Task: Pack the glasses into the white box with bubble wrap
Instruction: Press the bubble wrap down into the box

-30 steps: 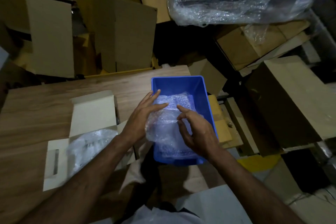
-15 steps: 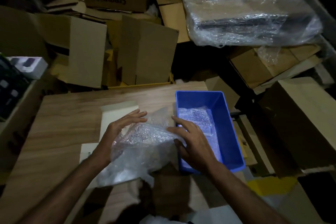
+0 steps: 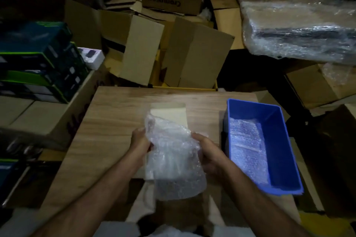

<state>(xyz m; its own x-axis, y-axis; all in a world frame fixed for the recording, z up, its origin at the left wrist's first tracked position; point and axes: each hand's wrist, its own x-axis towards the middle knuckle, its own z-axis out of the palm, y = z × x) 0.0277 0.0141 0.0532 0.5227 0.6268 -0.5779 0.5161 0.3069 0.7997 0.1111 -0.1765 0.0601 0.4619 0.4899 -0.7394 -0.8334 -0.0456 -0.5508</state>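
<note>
A sheet of clear bubble wrap [image 3: 174, 157] hangs between both hands over the middle of the wooden table [image 3: 115, 113]. My left hand [image 3: 140, 141] grips its left edge. Its right edge is gripped by my right hand [image 3: 209, 149]. Under the sheet lies the open white box [image 3: 170, 112]; only its raised lid flap and a strip of its left side show. The glasses are hidden, and I cannot tell whether they lie in the box under the sheet.
A blue plastic bin [image 3: 277, 140] with more bubble wrap [image 3: 245, 146] in it stands at the table's right edge. Brown cartons [image 3: 194, 54] crowd behind the table, dark product boxes [image 3: 38, 59] stack at the left, and a plastic-wrapped bundle [image 3: 300, 29] lies at the back right.
Both hands lifted a bubble wrap sheet out of the blue bin and carried it left, over the white box. The view swung left and upward.
</note>
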